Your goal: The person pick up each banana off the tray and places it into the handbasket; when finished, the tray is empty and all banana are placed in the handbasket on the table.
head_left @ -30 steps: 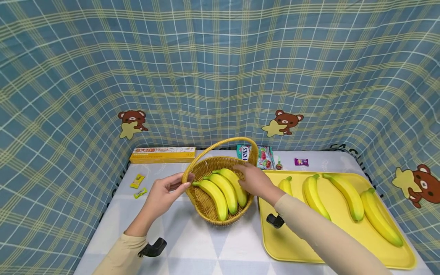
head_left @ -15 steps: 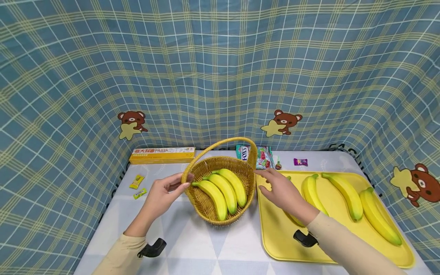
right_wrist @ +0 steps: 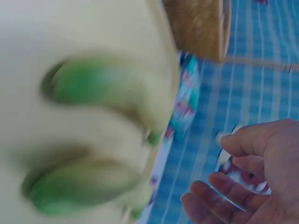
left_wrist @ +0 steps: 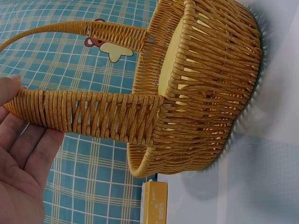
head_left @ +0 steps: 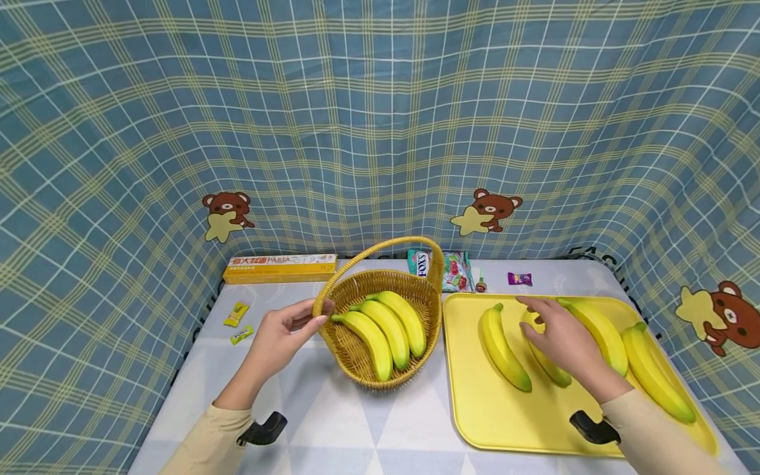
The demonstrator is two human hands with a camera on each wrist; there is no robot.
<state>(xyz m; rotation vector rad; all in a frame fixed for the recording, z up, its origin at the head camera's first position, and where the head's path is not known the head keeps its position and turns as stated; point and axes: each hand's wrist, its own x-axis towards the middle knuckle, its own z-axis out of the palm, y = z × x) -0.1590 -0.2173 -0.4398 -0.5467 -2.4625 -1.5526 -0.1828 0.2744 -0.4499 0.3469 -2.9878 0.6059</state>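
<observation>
A wicker basket with a tall arched handle holds three bananas lying side by side. My left hand pinches the left side of its handle between thumb and fingers. Over the yellow tray hovers my right hand, its fingers relaxed and holding nothing. Beneath that hand lies a partly hidden banana. To its left is another banana; on the right are a banana and one more banana. The right wrist view is blurred.
Along the back edge stand a yellow pasta box, a candy bag, a small round item and a purple packet. Two small wrapped sweets, one yellow and one green, lie left. Plaid curtain surrounds the table.
My right hand has left the basket's bananas and moved right, over the tray. The left hand stays on the handle, and the basket has hardly moved.
</observation>
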